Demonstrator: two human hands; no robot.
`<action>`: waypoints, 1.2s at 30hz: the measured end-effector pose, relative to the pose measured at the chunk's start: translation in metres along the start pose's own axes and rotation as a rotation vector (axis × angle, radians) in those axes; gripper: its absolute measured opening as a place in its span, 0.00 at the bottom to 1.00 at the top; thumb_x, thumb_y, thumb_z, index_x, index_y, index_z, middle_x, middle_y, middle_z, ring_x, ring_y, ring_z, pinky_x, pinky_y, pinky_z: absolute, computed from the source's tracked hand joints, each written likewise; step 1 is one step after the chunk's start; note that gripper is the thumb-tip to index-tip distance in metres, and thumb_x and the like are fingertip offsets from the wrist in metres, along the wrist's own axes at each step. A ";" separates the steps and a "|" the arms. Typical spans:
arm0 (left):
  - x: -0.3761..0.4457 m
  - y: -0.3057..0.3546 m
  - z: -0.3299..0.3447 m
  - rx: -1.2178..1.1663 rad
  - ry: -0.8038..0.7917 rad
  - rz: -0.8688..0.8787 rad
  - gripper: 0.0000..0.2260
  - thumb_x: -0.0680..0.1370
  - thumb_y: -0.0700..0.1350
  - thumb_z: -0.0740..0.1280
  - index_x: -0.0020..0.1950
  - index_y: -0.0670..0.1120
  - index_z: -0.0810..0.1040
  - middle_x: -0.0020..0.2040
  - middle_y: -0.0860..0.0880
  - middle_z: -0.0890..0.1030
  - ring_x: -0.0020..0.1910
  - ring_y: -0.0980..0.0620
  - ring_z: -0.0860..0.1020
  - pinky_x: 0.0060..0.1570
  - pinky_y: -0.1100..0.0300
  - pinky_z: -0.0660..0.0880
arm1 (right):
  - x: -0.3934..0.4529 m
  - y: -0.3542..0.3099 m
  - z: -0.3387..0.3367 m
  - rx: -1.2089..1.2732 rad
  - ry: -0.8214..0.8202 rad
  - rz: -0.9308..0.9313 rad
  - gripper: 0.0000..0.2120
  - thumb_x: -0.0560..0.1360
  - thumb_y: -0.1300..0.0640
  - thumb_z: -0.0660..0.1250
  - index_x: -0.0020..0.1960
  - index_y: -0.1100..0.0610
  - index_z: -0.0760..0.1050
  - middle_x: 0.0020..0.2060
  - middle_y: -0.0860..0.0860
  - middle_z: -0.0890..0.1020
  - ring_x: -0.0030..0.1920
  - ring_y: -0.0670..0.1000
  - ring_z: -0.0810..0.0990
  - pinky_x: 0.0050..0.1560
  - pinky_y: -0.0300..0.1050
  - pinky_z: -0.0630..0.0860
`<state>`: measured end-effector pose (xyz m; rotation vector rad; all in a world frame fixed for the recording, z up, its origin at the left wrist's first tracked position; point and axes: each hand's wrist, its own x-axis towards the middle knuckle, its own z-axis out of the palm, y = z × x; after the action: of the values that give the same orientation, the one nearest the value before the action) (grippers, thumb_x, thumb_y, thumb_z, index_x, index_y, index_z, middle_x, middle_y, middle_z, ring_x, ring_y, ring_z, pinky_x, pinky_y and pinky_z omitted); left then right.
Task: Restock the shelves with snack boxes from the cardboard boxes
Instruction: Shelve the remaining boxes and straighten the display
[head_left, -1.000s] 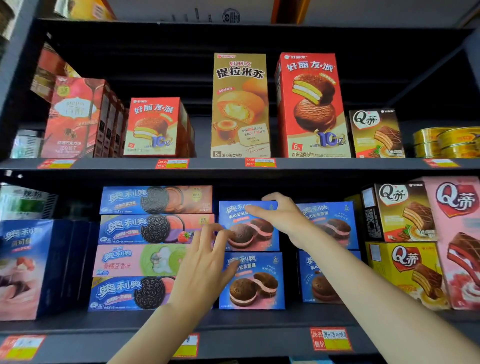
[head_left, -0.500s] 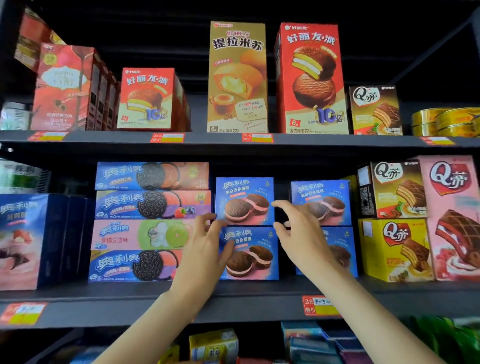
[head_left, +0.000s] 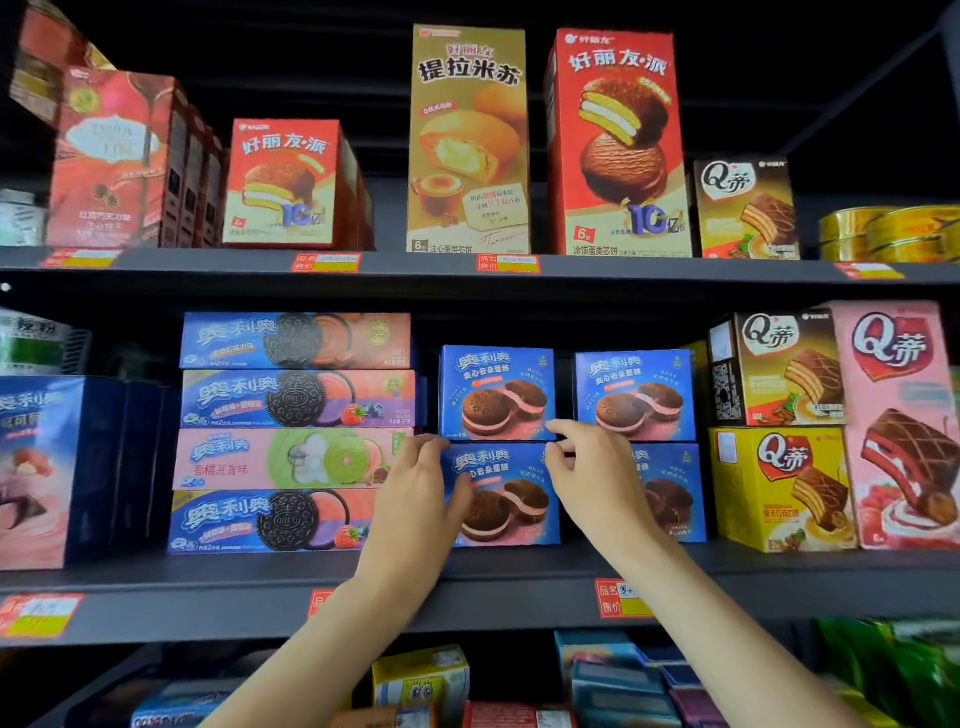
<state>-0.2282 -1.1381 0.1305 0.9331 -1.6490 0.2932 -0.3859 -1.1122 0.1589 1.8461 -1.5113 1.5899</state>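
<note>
Two hands frame our lower blue cake box (head_left: 506, 499) on the middle shelf (head_left: 519, 577): left hand (head_left: 415, 493) grasps its left edge, right hand (head_left: 597, 478) pinches its top right corner.

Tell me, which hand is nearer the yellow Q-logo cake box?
Right. The right hand is by the blue boxes, nearer the yellow Q-logo cake box; the left hand is farther left.

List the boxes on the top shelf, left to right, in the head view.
Dark red chocolate boxes → small red pie box → tall gold tiramisu box → tall red pie box → small brown Q box.
</note>
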 end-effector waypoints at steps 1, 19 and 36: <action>0.000 0.001 0.001 -0.001 -0.003 -0.002 0.17 0.77 0.43 0.65 0.65 0.40 0.71 0.63 0.46 0.71 0.60 0.47 0.75 0.59 0.59 0.71 | 0.000 0.001 0.000 0.000 0.004 0.000 0.17 0.79 0.60 0.60 0.68 0.59 0.71 0.59 0.54 0.79 0.60 0.51 0.77 0.59 0.45 0.76; -0.010 0.095 0.018 -0.302 -0.170 0.094 0.18 0.79 0.45 0.58 0.68 0.44 0.66 0.68 0.52 0.66 0.66 0.54 0.68 0.61 0.63 0.67 | -0.002 0.029 -0.070 -0.082 0.199 0.011 0.17 0.78 0.67 0.57 0.65 0.62 0.72 0.63 0.55 0.76 0.64 0.53 0.73 0.60 0.37 0.67; 0.007 0.123 0.082 -0.413 -0.333 -0.275 0.28 0.80 0.50 0.57 0.76 0.42 0.51 0.77 0.43 0.52 0.75 0.45 0.55 0.73 0.49 0.56 | -0.016 0.066 -0.066 -0.136 -0.137 0.189 0.33 0.77 0.66 0.60 0.76 0.59 0.48 0.76 0.54 0.52 0.75 0.53 0.54 0.70 0.45 0.61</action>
<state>-0.3734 -1.1133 0.1461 0.9056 -1.7612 -0.3981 -0.4743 -1.0821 0.1429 1.8159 -1.8536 1.4211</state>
